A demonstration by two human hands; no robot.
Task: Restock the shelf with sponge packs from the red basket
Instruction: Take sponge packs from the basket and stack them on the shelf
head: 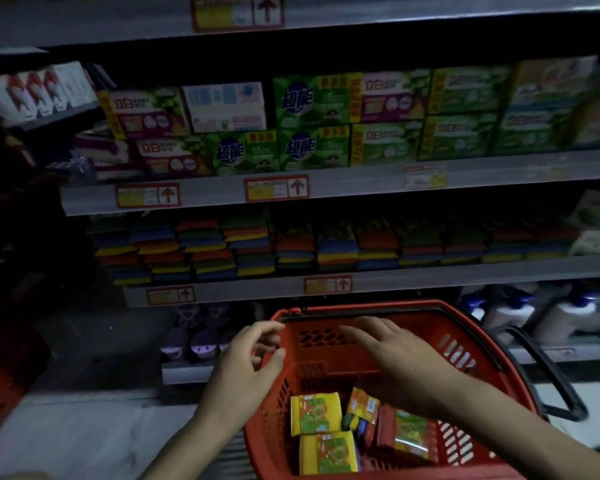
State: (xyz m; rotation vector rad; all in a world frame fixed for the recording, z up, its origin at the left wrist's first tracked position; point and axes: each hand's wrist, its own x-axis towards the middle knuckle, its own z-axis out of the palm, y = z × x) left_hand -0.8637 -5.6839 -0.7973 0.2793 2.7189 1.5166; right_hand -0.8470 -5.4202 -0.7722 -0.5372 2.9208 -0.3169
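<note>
Head view: your left hand [246,362] is by the left edge of the red basket [274,431]. Its fingers are bent a little and loose, and they hold nothing. You cannot tell if the fingertips touch the rim. Your right hand [395,355] is flat over the basket with its fingers spread out straight. It holds nothing too.

The sponge packs [314,414] lie at the bottom of the basket, under your right arm. Two yellow ones lie flat on the left. One small pack stands tilted in the middle. One reddish pack lies on the right.

The shelf [395,279] is just behind the basket and a bit higher. It has rows of stacked sponges [326,244] in red, blue, green and yellow. One shelf up there are green and purple boxes [312,109]. A black handle [551,375] hangs down on the right side of the basket. White bottles [568,313] stand low on the right.
</note>
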